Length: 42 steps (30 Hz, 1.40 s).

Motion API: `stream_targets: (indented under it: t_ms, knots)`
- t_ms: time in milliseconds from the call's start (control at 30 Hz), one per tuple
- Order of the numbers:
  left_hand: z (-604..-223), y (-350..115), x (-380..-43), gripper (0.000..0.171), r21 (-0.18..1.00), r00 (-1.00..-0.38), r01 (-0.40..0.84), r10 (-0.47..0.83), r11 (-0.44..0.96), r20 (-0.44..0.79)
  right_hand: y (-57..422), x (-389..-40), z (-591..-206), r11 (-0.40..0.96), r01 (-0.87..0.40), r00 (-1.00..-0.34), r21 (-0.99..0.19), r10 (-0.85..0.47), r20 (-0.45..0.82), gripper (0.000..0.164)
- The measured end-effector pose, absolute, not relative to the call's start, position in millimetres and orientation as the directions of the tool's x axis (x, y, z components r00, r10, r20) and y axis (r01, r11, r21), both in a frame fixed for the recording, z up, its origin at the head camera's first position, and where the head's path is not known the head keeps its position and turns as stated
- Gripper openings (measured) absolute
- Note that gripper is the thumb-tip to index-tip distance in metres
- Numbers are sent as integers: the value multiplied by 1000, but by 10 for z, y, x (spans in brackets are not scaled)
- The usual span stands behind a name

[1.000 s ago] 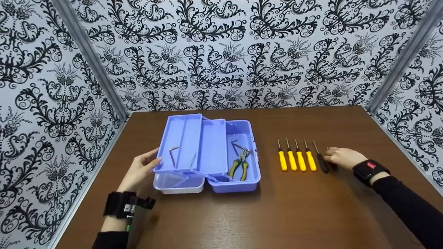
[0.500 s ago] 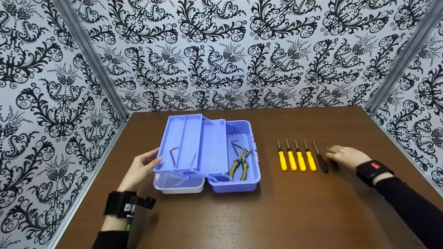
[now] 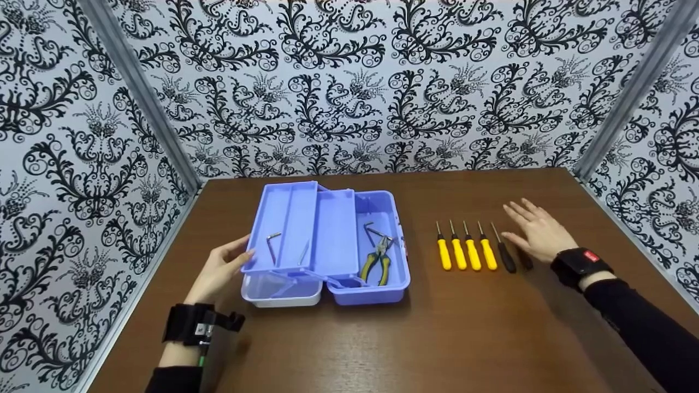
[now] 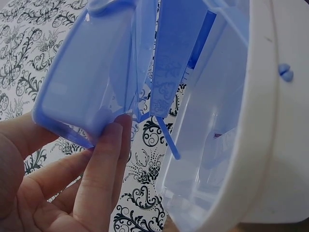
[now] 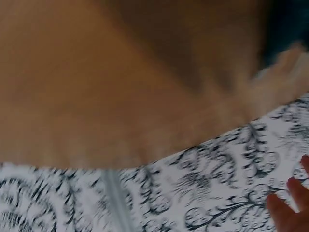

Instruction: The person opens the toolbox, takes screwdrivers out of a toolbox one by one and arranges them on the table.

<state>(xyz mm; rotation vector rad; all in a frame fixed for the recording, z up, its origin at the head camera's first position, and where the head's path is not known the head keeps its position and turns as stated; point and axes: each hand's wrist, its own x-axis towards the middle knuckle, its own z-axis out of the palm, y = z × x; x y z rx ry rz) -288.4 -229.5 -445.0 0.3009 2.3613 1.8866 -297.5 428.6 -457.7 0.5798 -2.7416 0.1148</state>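
In the head view an opened blue toolbox stands on the table. My left hand pinches the left edge of its raised upper tray, thumb on top; the left wrist view shows the fingers under that tray. On the right, my right hand has its fingers spread and holds nothing. It is over or just beside a black screwdriver, partly hidden by the hand. Another black screwdriver lies to its left, beside a row of yellow-handled screwdrivers.
Pliers and a hex key lie in the toolbox's deep compartment. The upper tray holds another hex key and a thin pointed tool. A whitish lid sits beneath the trays. Patterned walls border the table.
My right hand has let go of the rightmost black screwdriver. Its fingers have straightened, spread and lifted. The left hand keeps its grip on the tray.
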Motion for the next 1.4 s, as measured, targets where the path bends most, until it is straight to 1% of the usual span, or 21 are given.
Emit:
stream_targets:
  t_ms: [100, 233, 467, 667, 767, 900, 1067, 1233, 1400]
  knots:
    - [-4447, -2298, -2887, 55, 972, -973, 98, 227, 214, 48, 4096, -2943, -4536, 929, -360, -903, -88, -323, 283, 69]
    - [-4446, -2294, -2884, 55, 972, -973, 93, 225, 214, 44, 3851, -2916, -4527, 927, -352, -921, -130, -319, 224, 74]
    - [-4433, -2288, -2869, 53, 969, -977, 93, 208, 228, 45, 3436, -2848, -4557, 889, -445, -880, -107, -413, 233, 72]
    - [-4442, -2283, -2871, 52, 970, -977, 106, 207, 218, 60, 3129, -2798, -4582, 867, -485, -860, -112, -449, 245, 71]
    - [-4454, -2287, -2877, 53, 971, -978, 101, 200, 219, 57, 2992, -2776, -4592, 857, -496, -855, -139, -455, 248, 70]
    - [-4471, -2295, -2887, 53, 974, -980, 91, 194, 208, 50, 2804, -2749, -4596, 834, -502, -858, -230, -447, 253, 67]
    - [-4483, -2304, -2886, 54, 977, -978, 81, 204, 195, 40, 2574, -2703, -4604, 776, -480, -877, -409, -420, 233, 63]
    - [-4481, -2301, -2870, 56, 986, -976, 47, 217, 161, 11, 2396, -2661, -4621, 700, -409, -906, -586, -391, 165, 61]
    - [-4477, -2299, -2880, 56, 983, -976, 53, 219, 175, 13, 2289, -2636, -4628, 651, -315, -932, -691, -349, 97, 61]
